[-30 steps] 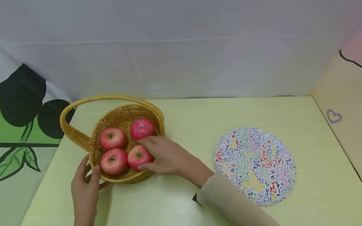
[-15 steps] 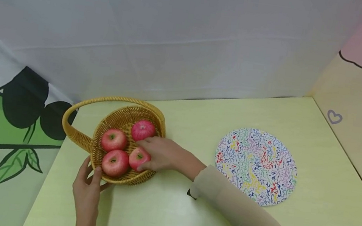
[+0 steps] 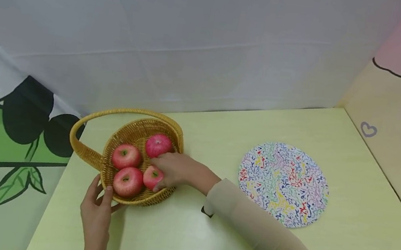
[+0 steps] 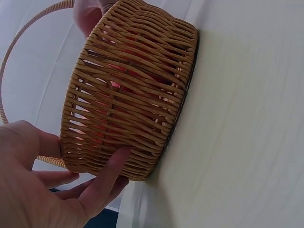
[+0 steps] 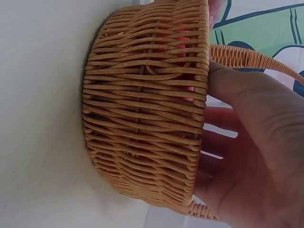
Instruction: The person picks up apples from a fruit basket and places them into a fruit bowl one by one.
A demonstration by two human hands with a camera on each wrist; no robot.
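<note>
A yellow-brown wicker basket [image 3: 166,198] with a tall handle stands on the table, holding several red apples. My left hand [image 3: 96,212] holds its near left side; in the left wrist view, the fingers [image 4: 107,178] lie against the woven wall. Over the right rim reaches my right hand [image 3: 175,170], its fingers and thumb around the nearest right apple [image 3: 152,176]. Two more apples, a lower left one [image 3: 128,182] and an upper left one [image 3: 126,156], sit beside it. A darker apple [image 3: 158,145] lies behind. In the right wrist view, the basket wall hides the fingertips.
Right of the basket, a round mat [image 3: 284,184] with a multicoloured squiggle pattern lies flat on the pale yellow-green table [image 3: 177,240]. White cloth [image 3: 209,58] hangs along the back edge. Painted panels stand at the left and right sides.
My right hand has reached slightly further in, its fingers closing lower around the near right apple. The left hand stays on the basket, and the view has shifted a little.
</note>
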